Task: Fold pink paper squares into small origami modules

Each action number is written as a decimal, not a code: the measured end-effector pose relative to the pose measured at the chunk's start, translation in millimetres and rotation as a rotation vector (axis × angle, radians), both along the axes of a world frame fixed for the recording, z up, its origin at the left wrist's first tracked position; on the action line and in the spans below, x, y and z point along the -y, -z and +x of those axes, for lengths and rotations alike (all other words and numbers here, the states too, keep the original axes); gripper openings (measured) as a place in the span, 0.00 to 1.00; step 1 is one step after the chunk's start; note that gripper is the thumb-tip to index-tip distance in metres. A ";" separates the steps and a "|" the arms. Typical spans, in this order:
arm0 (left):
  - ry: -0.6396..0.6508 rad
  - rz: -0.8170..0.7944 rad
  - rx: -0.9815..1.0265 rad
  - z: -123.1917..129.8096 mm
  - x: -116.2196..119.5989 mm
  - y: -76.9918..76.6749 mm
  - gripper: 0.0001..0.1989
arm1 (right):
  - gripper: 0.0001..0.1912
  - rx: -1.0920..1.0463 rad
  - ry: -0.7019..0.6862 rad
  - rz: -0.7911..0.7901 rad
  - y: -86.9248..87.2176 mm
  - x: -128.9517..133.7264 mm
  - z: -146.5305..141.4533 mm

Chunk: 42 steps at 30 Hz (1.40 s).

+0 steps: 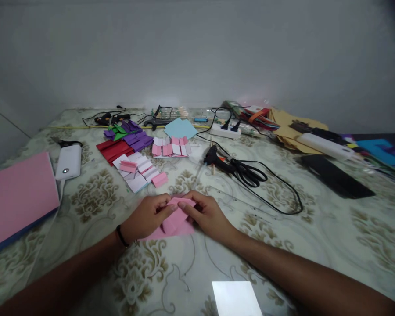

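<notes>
A folded sheet of pink paper point(175, 220) is held between both my hands, low over the patterned tablecloth. My left hand point(147, 216) pinches its left side, thumb on top, fingers curled behind. From the other side my right hand point(208, 215) grips the upper right part, thumb pressed on the paper. Beneath lies more pink paper point(184, 229), flat on the cloth; whether it is a separate sheet I cannot tell. Just beyond my hands are folded pink and white paper pieces point(138, 180) in a loose pile.
A black glue gun point(217, 160) with a coiled cord lies beyond my right hand, near a white power strip point(225, 131). A pink paper stack point(19, 197) and white power bank point(68, 162) are at left. A black phone-like slab point(337, 175) lies right, a white square point(236, 298) in front.
</notes>
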<state>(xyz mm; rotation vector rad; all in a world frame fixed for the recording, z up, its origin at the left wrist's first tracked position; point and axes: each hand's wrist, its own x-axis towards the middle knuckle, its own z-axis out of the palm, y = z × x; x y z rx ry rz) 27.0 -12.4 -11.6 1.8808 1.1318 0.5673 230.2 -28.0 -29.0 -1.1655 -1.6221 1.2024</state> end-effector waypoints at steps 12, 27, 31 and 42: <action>0.074 -0.009 0.034 -1.8 -1.8 -1.0 0.19 | 0.04 -0.049 -0.041 0.223 0.1 -0.7 -0.2; -0.007 -0.090 0.212 -4.1 -6.0 -2.3 0.18 | 0.21 -0.026 -0.087 0.344 2.0 -3.6 0.5; -0.011 -0.055 0.120 -2.9 -5.5 -0.5 0.16 | 0.20 -0.029 -0.116 0.332 -1.4 -3.2 2.6; -0.019 0.005 0.054 -1.1 -2.0 2.1 0.15 | 0.12 -0.005 -0.085 0.011 2.9 -0.9 -1.7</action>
